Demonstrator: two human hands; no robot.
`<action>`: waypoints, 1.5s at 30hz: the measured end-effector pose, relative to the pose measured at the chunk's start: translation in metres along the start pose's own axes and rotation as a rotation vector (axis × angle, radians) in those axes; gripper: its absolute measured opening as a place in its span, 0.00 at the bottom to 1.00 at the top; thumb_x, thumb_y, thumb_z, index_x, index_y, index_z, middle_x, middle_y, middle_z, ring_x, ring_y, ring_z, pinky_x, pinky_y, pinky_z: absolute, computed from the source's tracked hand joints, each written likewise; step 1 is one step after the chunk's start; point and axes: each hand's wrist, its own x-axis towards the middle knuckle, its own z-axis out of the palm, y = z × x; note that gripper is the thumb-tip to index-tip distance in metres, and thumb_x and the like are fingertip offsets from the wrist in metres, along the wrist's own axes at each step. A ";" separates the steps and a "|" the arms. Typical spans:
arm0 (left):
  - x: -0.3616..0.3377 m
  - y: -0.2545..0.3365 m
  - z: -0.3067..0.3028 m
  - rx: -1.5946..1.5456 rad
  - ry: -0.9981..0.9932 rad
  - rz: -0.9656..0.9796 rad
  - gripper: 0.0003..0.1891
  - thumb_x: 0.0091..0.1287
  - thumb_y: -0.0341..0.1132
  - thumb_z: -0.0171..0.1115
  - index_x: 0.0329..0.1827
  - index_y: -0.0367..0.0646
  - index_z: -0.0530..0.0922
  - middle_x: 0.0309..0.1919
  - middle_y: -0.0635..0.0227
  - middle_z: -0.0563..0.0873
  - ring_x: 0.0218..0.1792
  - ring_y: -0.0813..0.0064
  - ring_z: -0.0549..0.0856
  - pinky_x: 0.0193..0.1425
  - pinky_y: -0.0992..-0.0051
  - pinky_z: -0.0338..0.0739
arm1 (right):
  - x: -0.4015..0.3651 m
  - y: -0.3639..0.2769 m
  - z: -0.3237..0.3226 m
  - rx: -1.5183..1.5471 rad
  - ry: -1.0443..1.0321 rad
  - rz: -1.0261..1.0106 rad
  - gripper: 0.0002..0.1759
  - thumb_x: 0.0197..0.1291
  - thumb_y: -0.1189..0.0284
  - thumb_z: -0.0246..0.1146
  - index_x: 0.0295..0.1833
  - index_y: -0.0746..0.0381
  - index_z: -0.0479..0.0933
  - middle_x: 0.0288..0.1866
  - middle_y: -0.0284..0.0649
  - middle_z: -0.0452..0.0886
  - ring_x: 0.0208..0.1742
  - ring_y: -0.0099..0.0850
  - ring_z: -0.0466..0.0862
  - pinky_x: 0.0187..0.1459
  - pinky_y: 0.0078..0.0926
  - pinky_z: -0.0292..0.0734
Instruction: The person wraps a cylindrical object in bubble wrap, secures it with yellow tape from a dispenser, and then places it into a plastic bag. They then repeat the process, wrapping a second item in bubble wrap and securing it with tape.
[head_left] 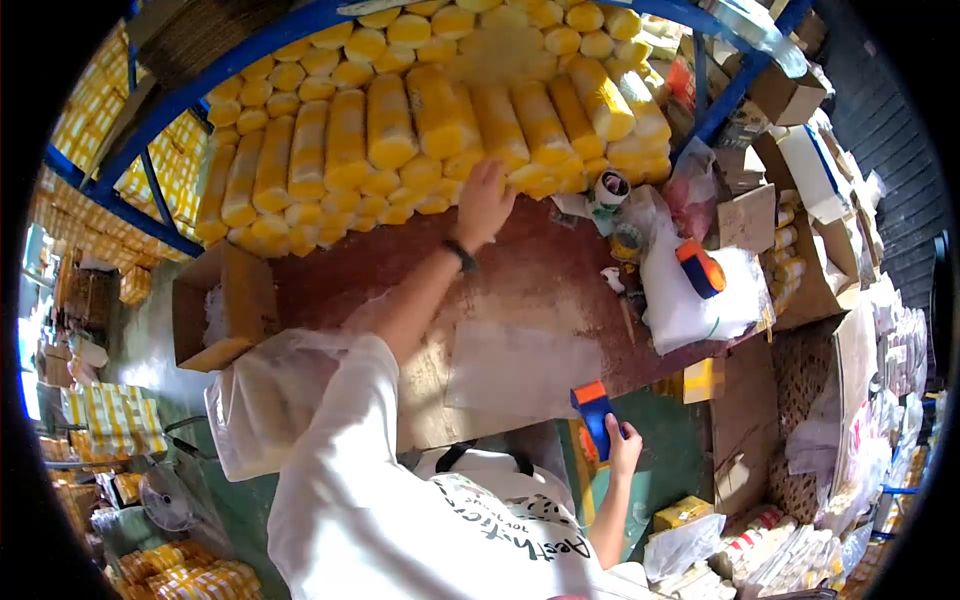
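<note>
My left hand [484, 207], with a dark band at the wrist, reaches over the far side of the reddish-brown table [400, 262] to the front of the stacked yellow-and-white rolls [390, 122]. Its fingertips overlap the lower end of a roll; whether they grip it is hidden. My right hand [625, 447] is closed round a blue-and-orange tape dispenser [597, 420] beyond the table's near edge. A flat, translucent plastic sheet [520, 365] lies on the table between my arms.
An open cardboard box [250, 295] and clear plastic film [270, 390] are at the table's left. On the right lie a white plastic bundle [700, 305], another orange-and-blue dispenser [701, 268] and tape rolls [610, 188]. A blue rack frame [240, 65] arches above.
</note>
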 end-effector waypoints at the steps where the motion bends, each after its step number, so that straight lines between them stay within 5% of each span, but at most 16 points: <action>1: 0.030 -0.003 -0.001 0.256 -0.076 0.162 0.15 0.68 0.35 0.55 0.54 0.39 0.74 0.58 0.60 0.76 0.60 0.61 0.74 0.66 0.63 0.68 | 0.008 -0.003 0.000 0.049 -0.012 0.011 0.26 0.56 0.55 0.68 0.22 0.67 0.72 0.19 0.29 0.68 0.24 0.19 0.64 0.25 0.24 0.60; 4: 0.081 -0.097 0.039 0.542 -0.217 0.434 0.17 0.68 0.38 0.53 0.56 0.39 0.74 0.61 0.60 0.75 0.67 0.63 0.67 0.72 0.62 0.59 | 0.039 -0.003 -0.004 0.071 -0.045 -0.044 0.26 0.56 0.56 0.69 0.20 0.66 0.68 0.18 0.28 0.64 0.24 0.19 0.61 0.24 0.25 0.57; 6: 0.090 -0.160 0.042 0.533 -0.367 0.341 0.17 0.67 0.38 0.53 0.54 0.38 0.76 0.60 0.61 0.76 0.67 0.64 0.68 0.72 0.60 0.59 | 0.067 0.002 -0.014 -0.040 -0.058 -0.124 0.27 0.56 0.56 0.69 0.19 0.64 0.66 0.18 0.27 0.60 0.24 0.19 0.59 0.23 0.26 0.55; 9: 0.095 -0.126 0.016 0.842 -0.521 0.271 0.15 0.67 0.36 0.53 0.51 0.37 0.78 0.59 0.59 0.77 0.67 0.66 0.68 0.71 0.60 0.61 | 0.105 -0.008 -0.031 0.000 -0.141 -0.050 0.25 0.56 0.57 0.70 0.24 0.69 0.72 0.17 0.38 0.68 0.25 0.24 0.64 0.27 0.30 0.64; 12: 0.141 -0.029 0.025 0.905 -0.911 -0.277 0.16 0.59 0.31 0.55 0.49 0.40 0.80 0.56 0.59 0.77 0.59 0.60 0.73 0.63 0.65 0.69 | 0.147 -0.022 -0.038 -0.017 -0.179 -0.077 0.25 0.56 0.56 0.69 0.30 0.71 0.76 0.21 0.40 0.76 0.25 0.25 0.69 0.30 0.28 0.68; 15: 0.123 -0.061 0.079 1.022 -0.595 0.005 0.16 0.63 0.32 0.53 0.51 0.36 0.79 0.56 0.57 0.76 0.59 0.55 0.72 0.63 0.63 0.70 | 0.182 -0.058 -0.038 -0.012 -0.179 -0.119 0.26 0.55 0.54 0.69 0.30 0.71 0.76 0.20 0.38 0.74 0.25 0.23 0.69 0.29 0.28 0.67; 16: 0.117 -0.125 0.124 0.889 -0.352 -0.172 0.20 0.70 0.34 0.47 0.62 0.34 0.72 0.63 0.52 0.71 0.65 0.50 0.66 0.68 0.59 0.64 | 0.191 -0.069 -0.039 -0.013 -0.193 -0.108 0.25 0.56 0.56 0.70 0.32 0.72 0.77 0.22 0.39 0.77 0.25 0.23 0.70 0.30 0.28 0.68; 19: 0.142 -0.134 0.130 0.908 -0.433 -0.338 0.26 0.75 0.41 0.39 0.71 0.34 0.60 0.72 0.51 0.60 0.72 0.50 0.56 0.74 0.58 0.56 | 0.228 -0.071 -0.031 -0.033 -0.266 -0.034 0.23 0.57 0.59 0.70 0.34 0.71 0.78 0.24 0.36 0.79 0.26 0.22 0.71 0.31 0.27 0.68; 22: 0.160 -0.162 0.143 0.435 -0.122 -0.506 0.32 0.76 0.50 0.35 0.74 0.35 0.51 0.75 0.54 0.50 0.75 0.53 0.49 0.78 0.60 0.48 | 0.254 -0.058 -0.012 0.086 -0.258 -0.033 0.21 0.57 0.60 0.70 0.33 0.71 0.78 0.23 0.34 0.77 0.26 0.21 0.70 0.30 0.26 0.67; 27: 0.178 -0.172 0.143 0.508 -0.193 -0.564 0.36 0.74 0.55 0.35 0.75 0.35 0.50 0.75 0.54 0.50 0.75 0.55 0.49 0.78 0.62 0.47 | 0.260 -0.093 0.000 0.146 -0.353 -0.067 0.23 0.58 0.58 0.69 0.27 0.68 0.74 0.20 0.28 0.68 0.25 0.19 0.63 0.26 0.21 0.60; 31: 0.162 -0.141 0.130 0.369 -0.118 -0.544 0.36 0.75 0.55 0.34 0.73 0.32 0.53 0.75 0.52 0.50 0.75 0.53 0.50 0.78 0.61 0.49 | 0.262 -0.086 0.000 0.109 -0.384 -0.082 0.22 0.56 0.60 0.69 0.28 0.70 0.75 0.21 0.30 0.71 0.25 0.19 0.66 0.27 0.22 0.64; 38: 0.018 -0.046 0.094 0.803 -0.164 -0.166 0.30 0.73 0.45 0.47 0.67 0.28 0.63 0.70 0.43 0.60 0.70 0.51 0.62 0.71 0.59 0.61 | 0.265 -0.072 -0.004 0.010 -0.421 -0.086 0.23 0.56 0.58 0.69 0.32 0.71 0.78 0.21 0.38 0.77 0.26 0.23 0.72 0.32 0.26 0.71; 40: -0.013 -0.003 0.074 0.456 -0.992 -0.673 0.26 0.70 0.44 0.51 0.64 0.34 0.69 0.68 0.44 0.65 0.70 0.52 0.64 0.69 0.59 0.64 | 0.269 -0.061 0.002 -0.018 -0.429 -0.072 0.24 0.56 0.57 0.69 0.34 0.72 0.79 0.23 0.40 0.79 0.27 0.24 0.74 0.33 0.26 0.72; 41: -0.122 -0.041 0.095 0.602 -0.679 -0.109 0.22 0.67 0.42 0.54 0.60 0.40 0.73 0.64 0.45 0.70 0.68 0.54 0.66 0.67 0.57 0.67 | 0.270 -0.057 0.006 -0.003 -0.408 -0.126 0.23 0.56 0.58 0.69 0.33 0.72 0.79 0.23 0.38 0.78 0.27 0.23 0.73 0.32 0.25 0.71; 43: -0.190 0.020 0.082 0.781 -0.863 -0.170 0.23 0.63 0.40 0.57 0.59 0.39 0.74 0.65 0.50 0.70 0.69 0.55 0.64 0.71 0.55 0.60 | 0.269 -0.057 0.014 0.014 -0.365 -0.218 0.22 0.57 0.59 0.69 0.33 0.71 0.78 0.24 0.34 0.77 0.27 0.21 0.70 0.31 0.22 0.69; 45: -0.251 0.057 0.079 0.401 -0.933 -0.130 0.30 0.64 0.47 0.56 0.68 0.47 0.65 0.72 0.58 0.60 0.74 0.58 0.56 0.72 0.45 0.49 | 0.259 -0.081 0.011 0.076 -0.424 -0.171 0.22 0.57 0.59 0.68 0.33 0.71 0.78 0.24 0.35 0.77 0.27 0.22 0.70 0.31 0.23 0.69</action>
